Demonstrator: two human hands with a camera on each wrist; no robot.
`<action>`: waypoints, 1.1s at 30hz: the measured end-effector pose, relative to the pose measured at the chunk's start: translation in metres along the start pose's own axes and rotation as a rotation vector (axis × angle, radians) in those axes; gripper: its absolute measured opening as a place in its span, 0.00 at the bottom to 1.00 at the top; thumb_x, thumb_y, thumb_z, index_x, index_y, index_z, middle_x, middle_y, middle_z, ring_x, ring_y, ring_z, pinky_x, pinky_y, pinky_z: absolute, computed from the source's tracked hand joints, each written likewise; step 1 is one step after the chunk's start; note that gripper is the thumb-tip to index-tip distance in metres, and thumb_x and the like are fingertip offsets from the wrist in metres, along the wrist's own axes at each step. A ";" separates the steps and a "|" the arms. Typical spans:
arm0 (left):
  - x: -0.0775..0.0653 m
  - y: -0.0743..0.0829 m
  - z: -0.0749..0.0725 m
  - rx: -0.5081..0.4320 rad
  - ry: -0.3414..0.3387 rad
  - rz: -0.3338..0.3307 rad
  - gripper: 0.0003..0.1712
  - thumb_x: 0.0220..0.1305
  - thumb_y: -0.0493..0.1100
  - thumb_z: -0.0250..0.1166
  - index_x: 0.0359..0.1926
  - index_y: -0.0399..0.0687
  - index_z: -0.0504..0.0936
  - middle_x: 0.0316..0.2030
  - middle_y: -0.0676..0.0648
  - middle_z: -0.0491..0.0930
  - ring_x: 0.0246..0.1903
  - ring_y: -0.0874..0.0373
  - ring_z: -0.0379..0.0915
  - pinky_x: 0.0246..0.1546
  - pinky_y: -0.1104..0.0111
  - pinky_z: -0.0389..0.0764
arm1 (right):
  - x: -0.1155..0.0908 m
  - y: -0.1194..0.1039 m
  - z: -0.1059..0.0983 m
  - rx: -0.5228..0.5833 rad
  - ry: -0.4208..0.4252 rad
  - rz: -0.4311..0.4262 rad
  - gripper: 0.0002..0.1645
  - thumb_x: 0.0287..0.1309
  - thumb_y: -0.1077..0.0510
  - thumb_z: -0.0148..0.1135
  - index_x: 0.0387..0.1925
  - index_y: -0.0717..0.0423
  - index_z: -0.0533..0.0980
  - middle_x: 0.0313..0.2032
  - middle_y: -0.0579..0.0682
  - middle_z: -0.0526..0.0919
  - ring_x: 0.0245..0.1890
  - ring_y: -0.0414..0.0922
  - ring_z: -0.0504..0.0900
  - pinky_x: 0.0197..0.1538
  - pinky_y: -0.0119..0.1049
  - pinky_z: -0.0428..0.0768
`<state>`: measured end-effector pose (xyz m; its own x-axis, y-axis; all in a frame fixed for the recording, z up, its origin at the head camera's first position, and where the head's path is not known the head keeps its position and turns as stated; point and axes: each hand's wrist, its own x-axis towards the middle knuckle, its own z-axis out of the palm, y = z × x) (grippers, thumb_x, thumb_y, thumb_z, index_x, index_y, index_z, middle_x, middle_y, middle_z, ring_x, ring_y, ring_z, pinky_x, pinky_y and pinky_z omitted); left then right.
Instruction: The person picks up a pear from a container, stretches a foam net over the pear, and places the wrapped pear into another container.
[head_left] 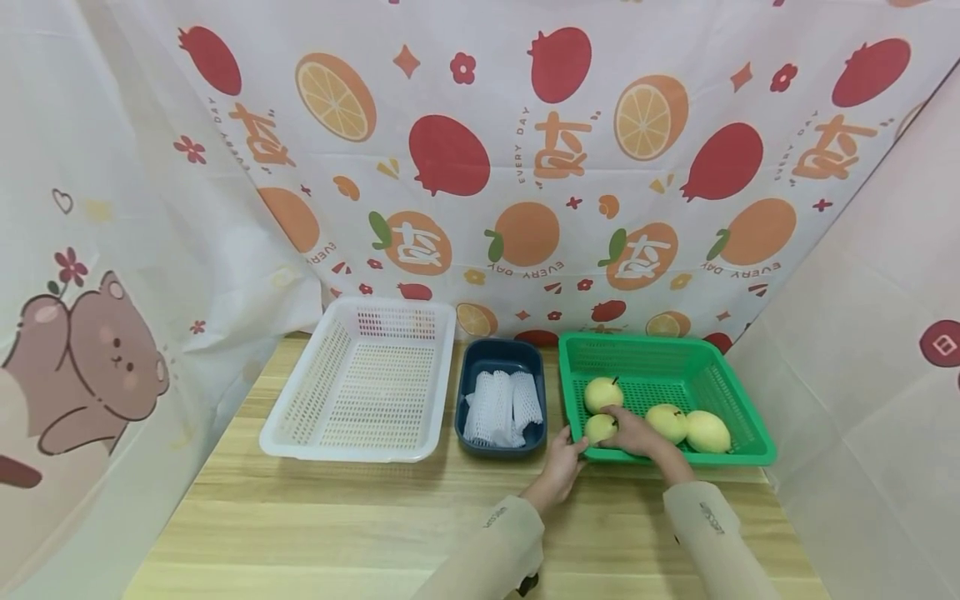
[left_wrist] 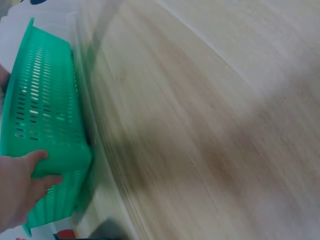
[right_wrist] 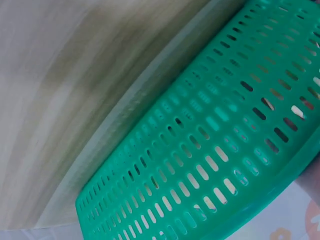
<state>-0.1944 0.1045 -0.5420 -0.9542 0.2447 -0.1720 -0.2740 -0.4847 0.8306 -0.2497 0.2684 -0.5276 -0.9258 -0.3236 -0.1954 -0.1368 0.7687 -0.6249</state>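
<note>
Several yellow-green pears lie in the green basket [head_left: 731,387], one of them a pear [head_left: 603,393] at its left side. Reaching over the front rim, my right hand [head_left: 633,435] has its fingers curled round the front-left pear [head_left: 598,429]. To its right sit two more pears [head_left: 666,423]. My left hand [head_left: 561,467] grips the basket's front-left corner; in the left wrist view, digits of the left hand [left_wrist: 22,185] press on the outer wall. Only the basket's perforated wall [right_wrist: 200,150] fills the right wrist view, hiding the right hand's fingers and the pear.
Left of the green basket stands a dark blue bin [head_left: 501,452] with several white foam net sleeves [head_left: 498,407]. Farther left is a white perforated basket [head_left: 378,392]. All stand on a wooden table [head_left: 337,525], with a fruit-print curtain [head_left: 495,92] behind.
</note>
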 end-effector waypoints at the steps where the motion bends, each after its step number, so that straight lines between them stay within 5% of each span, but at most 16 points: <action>1: 0.000 0.000 0.000 0.005 0.001 0.001 0.26 0.68 0.29 0.44 0.64 0.23 0.50 0.62 0.26 0.54 0.59 0.37 0.57 0.58 0.50 0.59 | 0.001 0.001 0.000 0.009 -0.012 -0.003 0.44 0.46 0.51 0.71 0.60 0.69 0.63 0.56 0.67 0.67 0.56 0.64 0.65 0.53 0.57 0.66; 11: -0.003 -0.001 -0.004 0.072 -0.021 0.018 0.26 0.69 0.31 0.44 0.65 0.25 0.50 0.62 0.27 0.55 0.59 0.39 0.57 0.57 0.49 0.59 | 0.008 0.002 -0.001 0.139 -0.151 0.038 0.42 0.49 0.57 0.68 0.63 0.62 0.61 0.58 0.66 0.64 0.58 0.64 0.62 0.52 0.57 0.66; 33: -0.006 0.002 -0.003 0.089 -0.047 0.021 0.26 0.70 0.32 0.43 0.64 0.24 0.49 0.62 0.26 0.52 0.60 0.37 0.53 0.58 0.49 0.58 | 0.001 -0.005 -0.014 0.173 -0.088 0.039 0.41 0.47 0.57 0.69 0.62 0.60 0.63 0.54 0.64 0.68 0.50 0.57 0.69 0.46 0.51 0.72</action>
<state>-0.1898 0.1000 -0.5407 -0.9525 0.2753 -0.1305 -0.2400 -0.4144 0.8779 -0.2548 0.2718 -0.5144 -0.8937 -0.3481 -0.2830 -0.0316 0.6780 -0.7344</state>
